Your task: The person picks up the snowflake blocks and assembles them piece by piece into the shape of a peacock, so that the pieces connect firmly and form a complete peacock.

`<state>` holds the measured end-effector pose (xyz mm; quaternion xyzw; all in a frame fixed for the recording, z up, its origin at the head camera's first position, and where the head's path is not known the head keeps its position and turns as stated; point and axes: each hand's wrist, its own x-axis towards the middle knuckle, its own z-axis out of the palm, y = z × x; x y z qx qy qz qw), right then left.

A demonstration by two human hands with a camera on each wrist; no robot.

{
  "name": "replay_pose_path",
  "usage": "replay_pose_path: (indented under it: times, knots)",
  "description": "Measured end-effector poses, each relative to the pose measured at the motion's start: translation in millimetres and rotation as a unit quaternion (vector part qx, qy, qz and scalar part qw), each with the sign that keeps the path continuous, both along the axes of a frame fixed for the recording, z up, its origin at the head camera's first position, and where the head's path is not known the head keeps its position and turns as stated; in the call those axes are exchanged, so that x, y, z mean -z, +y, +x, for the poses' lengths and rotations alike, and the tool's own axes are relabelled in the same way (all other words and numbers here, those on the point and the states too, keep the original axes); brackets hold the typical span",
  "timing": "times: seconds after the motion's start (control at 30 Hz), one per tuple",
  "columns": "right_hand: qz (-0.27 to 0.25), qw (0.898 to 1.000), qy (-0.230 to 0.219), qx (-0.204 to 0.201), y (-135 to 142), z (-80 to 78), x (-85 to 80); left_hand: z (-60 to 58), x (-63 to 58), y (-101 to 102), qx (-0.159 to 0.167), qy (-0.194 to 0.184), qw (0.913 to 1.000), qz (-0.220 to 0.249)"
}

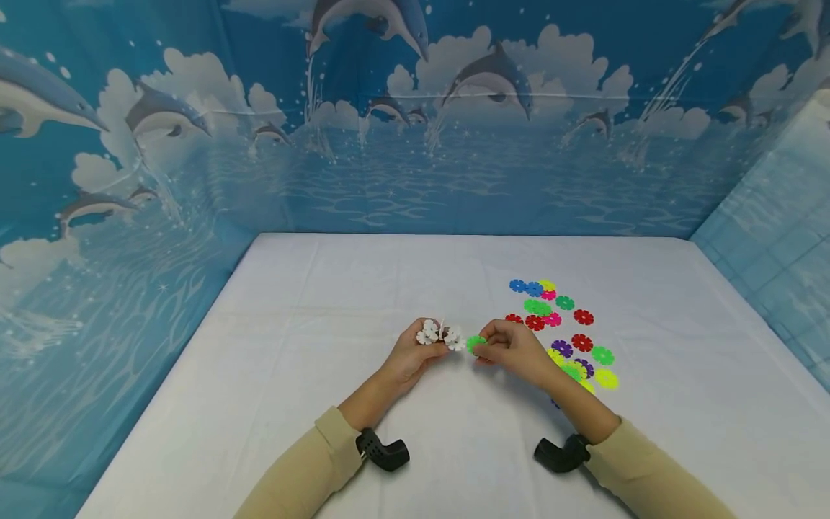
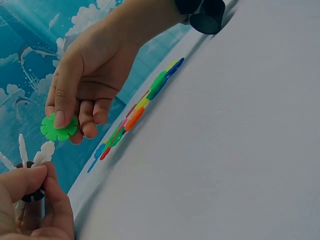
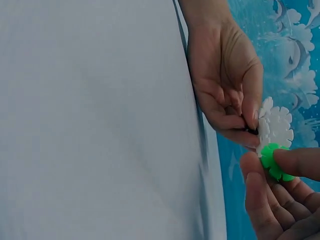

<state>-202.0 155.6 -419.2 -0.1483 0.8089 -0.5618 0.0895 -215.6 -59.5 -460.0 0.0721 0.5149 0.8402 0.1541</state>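
Note:
My left hand (image 1: 408, 358) grips a joined cluster of white snowflake discs (image 1: 454, 340), which are notched plastic building pieces. A dark disc (image 2: 34, 196) sits among them, partly covered by the fingers in the left wrist view. Between thumb and fingers, my right hand (image 1: 519, 352) pinches a green snowflake disc (image 1: 475, 344). This green disc is just right of the cluster in the head view. Seen from the right wrist, the green disc (image 3: 275, 162) overlaps the lower edge of the white discs (image 3: 280, 127). Both hands are raised over the white table.
Loose snowflake discs in red (image 1: 582, 342), blue (image 1: 534, 289), yellow (image 1: 607, 379), purple (image 1: 562, 349) and other colours lie right of centre, some beneath the right forearm. White cloth covers the table (image 1: 337, 288). A dolphin-print curtain (image 1: 402, 187) hangs behind it and along the sides.

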Motion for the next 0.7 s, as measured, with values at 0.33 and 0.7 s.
replay_pose_path:
  times: [0.33,0.7]
  knots:
    - [-0.014,0.999,0.033,0.003,-4.8,4.9,4.0,-2.0,1.1,-0.8,-0.003,-0.013,0.9999,0.001]
    - [0.012,0.996,0.084,0.009,-6.4,6.0,6.4,-2.1,0.7,-1.1,0.006,-0.013,0.9999,-0.007]
